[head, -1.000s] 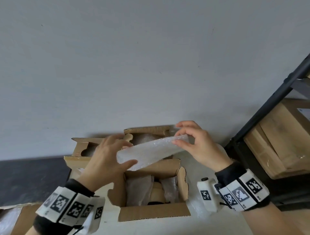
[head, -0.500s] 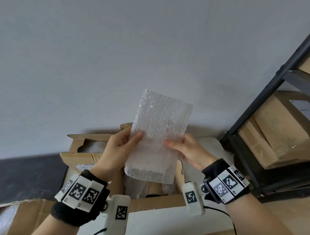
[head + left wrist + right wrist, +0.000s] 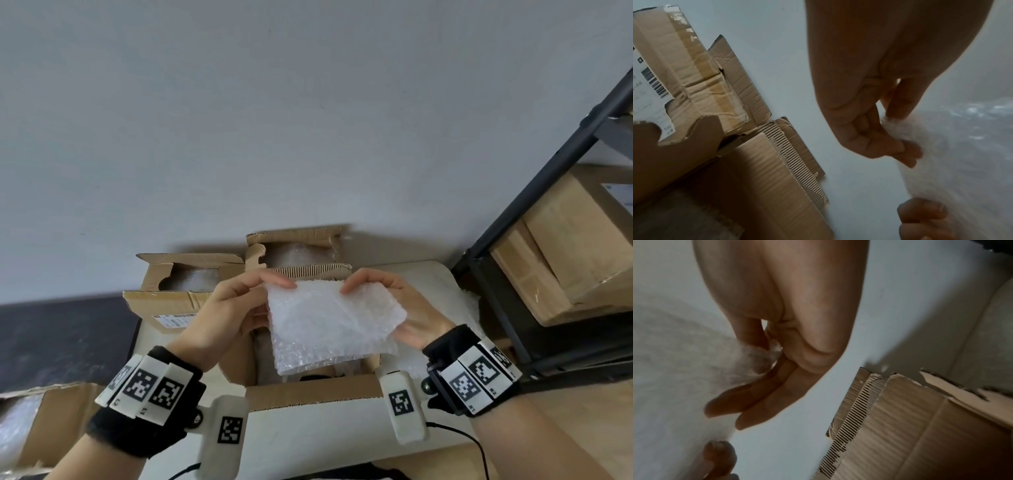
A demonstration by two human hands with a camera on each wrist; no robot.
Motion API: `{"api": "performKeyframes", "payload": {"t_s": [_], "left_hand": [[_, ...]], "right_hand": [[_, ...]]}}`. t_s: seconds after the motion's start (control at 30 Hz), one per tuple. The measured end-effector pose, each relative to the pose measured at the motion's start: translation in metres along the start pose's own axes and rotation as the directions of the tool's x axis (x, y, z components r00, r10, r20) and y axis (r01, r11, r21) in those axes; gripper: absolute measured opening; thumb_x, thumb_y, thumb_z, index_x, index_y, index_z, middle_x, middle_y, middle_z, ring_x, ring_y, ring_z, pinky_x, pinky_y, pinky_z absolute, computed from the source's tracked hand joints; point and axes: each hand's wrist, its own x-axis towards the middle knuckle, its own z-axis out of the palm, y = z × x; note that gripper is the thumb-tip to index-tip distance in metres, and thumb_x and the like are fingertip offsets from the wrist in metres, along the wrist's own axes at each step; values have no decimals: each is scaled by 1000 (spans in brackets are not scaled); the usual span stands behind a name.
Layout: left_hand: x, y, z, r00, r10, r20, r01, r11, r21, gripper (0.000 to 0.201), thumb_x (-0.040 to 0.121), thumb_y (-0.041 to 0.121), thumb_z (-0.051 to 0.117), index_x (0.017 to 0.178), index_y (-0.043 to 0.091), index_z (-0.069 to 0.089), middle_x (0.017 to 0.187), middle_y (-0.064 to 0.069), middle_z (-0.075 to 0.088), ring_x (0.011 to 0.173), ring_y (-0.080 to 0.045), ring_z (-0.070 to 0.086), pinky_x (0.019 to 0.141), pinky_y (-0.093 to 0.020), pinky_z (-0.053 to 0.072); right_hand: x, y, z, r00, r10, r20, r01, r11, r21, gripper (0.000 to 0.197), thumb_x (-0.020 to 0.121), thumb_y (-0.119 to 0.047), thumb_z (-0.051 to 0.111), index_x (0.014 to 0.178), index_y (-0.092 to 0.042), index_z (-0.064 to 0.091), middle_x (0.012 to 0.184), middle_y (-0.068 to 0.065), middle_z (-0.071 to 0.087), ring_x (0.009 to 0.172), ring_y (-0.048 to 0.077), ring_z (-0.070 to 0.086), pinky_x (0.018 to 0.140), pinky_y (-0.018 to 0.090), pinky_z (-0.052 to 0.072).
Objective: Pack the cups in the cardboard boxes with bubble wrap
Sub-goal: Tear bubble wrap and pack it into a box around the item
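You hold a sheet of bubble wrap (image 3: 334, 323) in the lower centre of the head view, above an open cardboard box (image 3: 313, 390) whose near flap shows just below the sheet. Your left hand (image 3: 227, 315) pinches the sheet's upper left corner between thumb and curled fingers (image 3: 890, 146); your right hand (image 3: 399, 308) pinches the upper right corner, thumb on top and fingers (image 3: 764, 395) underneath. The sheet hangs between both hands, tilted toward you, its lower edge free. Behind your hands, two more open cardboard boxes stand against the grey wall: one (image 3: 171, 294) at centre left with a printed label, one (image 3: 298, 253) at centre, each showing bubble wrap inside. At the right edge a dark metal shelf (image 3: 534, 212) carries closed cartons (image 3: 565, 246).
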Motion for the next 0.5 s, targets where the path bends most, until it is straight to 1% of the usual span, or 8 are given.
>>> {"api": "performKeyframes", "payload": {"t_s": [0.07,0.17,0.23,0.27,0.3,0.37,0.43,0.5], "left_hand": [[-1,1,-5,998,-30,46,30,999,11,24,82,10,49,80,13,73,76,0,66,57,-13,59,47,-19,47],[-2,-3,-13,992,-65,104,57,995,83,26,82,24,50,89,10,71,90,-9,65,77,-21,63,61,-25,52],[-1,-8,-10,997,-42,65,32,987,155,10,84,14,63,90,9,70,91,-9,65,80,-19,66,64,-25,53],[0,-12,-7,999,-14,30,9,982,188,9,84,3,65,90,8,69,89,-8,65,79,-17,66,64,-23,54],[1,-16,-4,1000,18,-1,-17,976,216,15,82,-5,65,92,6,67,88,-7,65,78,-15,66,65,-22,54],[2,-23,2,996,80,-34,-69,967,244,24,79,-8,65,98,7,65,90,-4,66,80,-16,64,67,-22,54],[2,-29,2,996,88,-35,-80,977,198,37,77,2,68,111,16,61,96,-6,69,86,-18,67,73,-26,56],[2,-41,-3,996,63,-70,-45,972,231,48,76,19,69,120,28,54,100,-6,70,90,-15,68,77,-28,57]], "right_hand": [[-2,0,-3,997,49,55,-52,998,47,31,89,-5,38,85,-3,69,112,14,63,99,28,62,79,38,54],[-6,1,-11,989,133,61,-136,990,32,44,87,-32,37,99,-1,66,110,16,63,100,30,59,83,38,49],[-6,4,-13,987,157,-21,-158,986,-60,50,86,-49,51,107,-6,65,114,14,61,100,27,60,81,37,48],[-4,6,-14,987,145,-65,-152,981,-118,49,80,-50,63,111,-12,64,116,11,62,99,23,63,78,32,52],[-3,8,-15,987,125,-105,-142,975,-168,52,74,-45,72,116,-16,61,117,8,63,99,20,65,75,29,53],[-3,12,-17,981,114,-158,-147,966,-214,60,70,-30,81,123,-16,56,118,7,65,103,21,66,78,29,55],[-6,14,-17,979,119,-167,-157,958,-241,50,69,-19,80,115,-12,62,111,7,70,101,21,68,77,26,55],[-10,14,-14,968,68,-241,-147,933,-329,30,70,-17,79,98,-14,69,96,1,74,90,14,70,69,18,53]]}}
